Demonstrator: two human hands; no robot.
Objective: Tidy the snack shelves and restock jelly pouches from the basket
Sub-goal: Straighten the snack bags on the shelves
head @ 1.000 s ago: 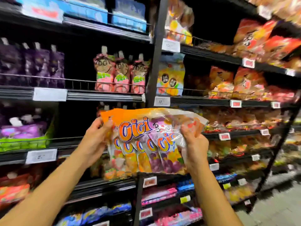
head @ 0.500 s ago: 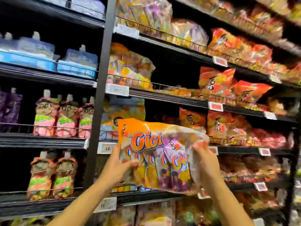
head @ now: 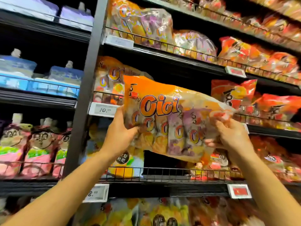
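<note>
Item: jelly bag [head: 164, 118], orange top, clear lower part, printed "Cici", several small pouches visible inside (purple and yellow). Position: held up in the air in front of the shelves, tilted with its right end lower, at the level of the second shelf from the top in view.

Left hand [head: 119, 136]: fingers curled round the bag's lower left edge, thumb on the front face, grasping it.

Right hand [head: 231, 136]: fingers pinching the bag's right end, where the clear wrap bunches.

Behind the bag, left: a matching bag [head: 110, 82] standing on the shelf behind a wire rail, above a price tag [head: 104, 110] reading "10".

Shelf above: two more clear bags of the same kind [head: 146, 25].

Right of the held bag: red-orange snack bags [head: 234, 93], several rows (print blurred).

Left bay, past a dark upright post [head: 84, 88]: blue spouted pouches [head: 65, 75] above, pink cartoon-face spouted pouches [head: 39, 147] below.

Lower shelf: wire rail [head: 166, 173] with a dark gap behind it.
</note>
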